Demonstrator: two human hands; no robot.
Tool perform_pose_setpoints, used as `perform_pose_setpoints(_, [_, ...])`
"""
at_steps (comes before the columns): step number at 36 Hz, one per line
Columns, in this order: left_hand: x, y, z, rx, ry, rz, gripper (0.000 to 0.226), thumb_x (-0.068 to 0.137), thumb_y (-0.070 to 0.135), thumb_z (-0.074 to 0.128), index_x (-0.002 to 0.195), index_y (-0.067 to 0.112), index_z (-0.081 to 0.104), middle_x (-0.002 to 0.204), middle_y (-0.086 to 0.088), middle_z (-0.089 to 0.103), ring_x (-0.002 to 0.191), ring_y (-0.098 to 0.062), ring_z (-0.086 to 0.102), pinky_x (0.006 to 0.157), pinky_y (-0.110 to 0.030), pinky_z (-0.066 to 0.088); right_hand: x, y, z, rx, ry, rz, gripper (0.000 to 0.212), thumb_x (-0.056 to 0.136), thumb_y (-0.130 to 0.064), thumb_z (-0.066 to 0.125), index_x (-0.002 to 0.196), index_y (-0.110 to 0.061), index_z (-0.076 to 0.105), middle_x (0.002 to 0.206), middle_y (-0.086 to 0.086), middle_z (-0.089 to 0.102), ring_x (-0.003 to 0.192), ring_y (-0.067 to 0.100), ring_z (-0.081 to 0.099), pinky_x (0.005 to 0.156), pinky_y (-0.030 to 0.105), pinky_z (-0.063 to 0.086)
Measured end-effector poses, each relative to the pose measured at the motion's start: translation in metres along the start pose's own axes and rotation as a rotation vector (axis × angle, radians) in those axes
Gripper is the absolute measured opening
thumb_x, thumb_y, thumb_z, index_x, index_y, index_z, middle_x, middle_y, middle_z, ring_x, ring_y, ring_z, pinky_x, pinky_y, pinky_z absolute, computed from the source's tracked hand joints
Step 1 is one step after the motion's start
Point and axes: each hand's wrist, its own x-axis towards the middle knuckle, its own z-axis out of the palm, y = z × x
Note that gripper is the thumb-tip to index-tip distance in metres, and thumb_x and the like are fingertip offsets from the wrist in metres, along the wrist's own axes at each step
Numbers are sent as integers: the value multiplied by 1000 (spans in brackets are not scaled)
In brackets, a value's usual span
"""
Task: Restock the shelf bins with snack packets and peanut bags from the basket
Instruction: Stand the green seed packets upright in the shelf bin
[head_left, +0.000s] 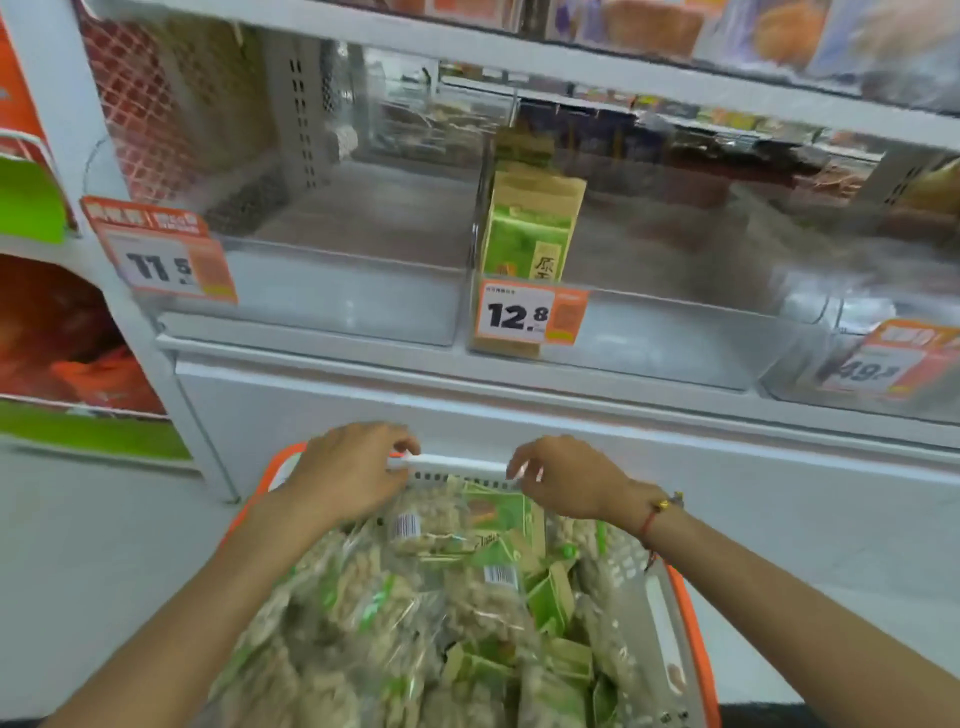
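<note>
A grey basket with an orange rim (688, 613) sits low in front of the shelf. It is heaped with clear peanut bags (483, 597) and green and brown snack packets (550, 597). Its white handle (460, 462) lies across the far end. My left hand (353, 475) curls its fingers around the handle's left end, and my right hand (569, 480) pinches the right end. On the shelf above, the left clear bin (332, 291) holds nothing. The middle clear bin (675, 332) has one green and brown snack packet (530, 223) standing at its left side.
Orange price tags hang on the bins: 11.5 (161, 260), 12.8 (530, 314) and 49.8 (883, 364). A third clear bin (810, 384) stands at the right. A white shelf base (571, 410) is right behind the basket. Orange and green displays (62, 364) fill the left.
</note>
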Motion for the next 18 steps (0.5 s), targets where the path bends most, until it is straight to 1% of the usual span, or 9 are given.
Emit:
perform_pose_setpoints(3, [-7, -21, 40, 47, -146, 16, 38, 95, 37, 48, 131, 30, 51, 144, 11, 43, 127, -15, 46, 95, -29, 40, 2, 4, 40, 2, -57, 41, 37, 91, -32, 56, 127, -23, 55, 126, 1, 59, 115, 22, 54, 93, 35, 45])
perform_pose_setpoints(6, [-21, -36, 76, -36, -311, 12, 58, 93, 59, 35, 146, 41, 21, 154, 10, 27, 137, -18, 33, 109, -33, 30, 0, 0, 74, 105, -144, 14, 58, 91, -32, 59, 144, -25, 36, 145, -2, 42, 130, 19, 43, 105, 32, 34])
perform_pose_setpoints(8, [-30, -44, 97, -131, -299, -3, 68, 80, 81, 10, 142, 53, 6, 155, 15, 21, 139, -19, 30, 113, -42, 25, -1, -5, 92, 135, -161, -55, 71, 92, -25, 58, 150, -23, 19, 155, -1, 25, 139, 18, 31, 111, 31, 28])
perform_pose_setpoints(9, [-33, -44, 102, -145, -263, -9, 75, 74, 83, 0, 142, 54, 6, 154, 15, 24, 138, -19, 30, 114, -44, 22, -1, -7, 100, 152, -147, -71, 74, 92, -23, 57, 152, -23, 13, 157, 0, 20, 141, 18, 27, 114, 31, 27])
perform_pose_setpoints(10, [-35, -43, 104, -144, -240, -15, 77, 72, 80, -3, 143, 53, 9, 152, 14, 29, 137, -19, 32, 115, -45, 20, 0, -9, 106, 185, -124, -71, 75, 92, -22, 56, 152, -23, 10, 158, 0, 18, 141, 19, 27, 115, 33, 27])
perform_pose_setpoints(12, [-36, -37, 100, -148, -221, -41, 63, 84, 69, 13, 144, 49, 18, 148, 9, 38, 134, -18, 36, 116, -44, 19, 4, -15, 115, 255, -64, -39, 76, 92, -26, 57, 151, -22, 10, 154, 3, 27, 135, 21, 39, 111, 34, 33])
perform_pose_setpoints(14, [-30, -32, 97, -143, -184, -53, 50, 96, 49, 38, 144, 43, 26, 148, 5, 38, 135, -19, 35, 115, -43, 21, 10, -21, 116, 307, 35, 1, 69, 92, -34, 57, 149, -19, 21, 144, 4, 45, 126, 21, 49, 102, 31, 40])
perform_pose_setpoints(16, [-23, -26, 92, -107, -126, -63, 56, 94, 37, 52, 145, 38, 29, 153, 7, 26, 141, -18, 22, 116, -40, 19, 18, -27, 113, 383, 125, 34, 58, 91, -39, 58, 141, -17, 39, 128, 4, 59, 113, 20, 57, 88, 27, 44])
perform_pose_setpoints(18, [-16, -20, 89, -71, -73, -45, 64, 88, 37, 59, 144, 35, 29, 152, 8, 25, 139, -16, 23, 111, -35, 23, 24, -34, 111, 336, 171, -5, 46, 90, -45, 58, 128, -21, 54, 101, 2, 68, 91, 17, 62, 75, 28, 46])
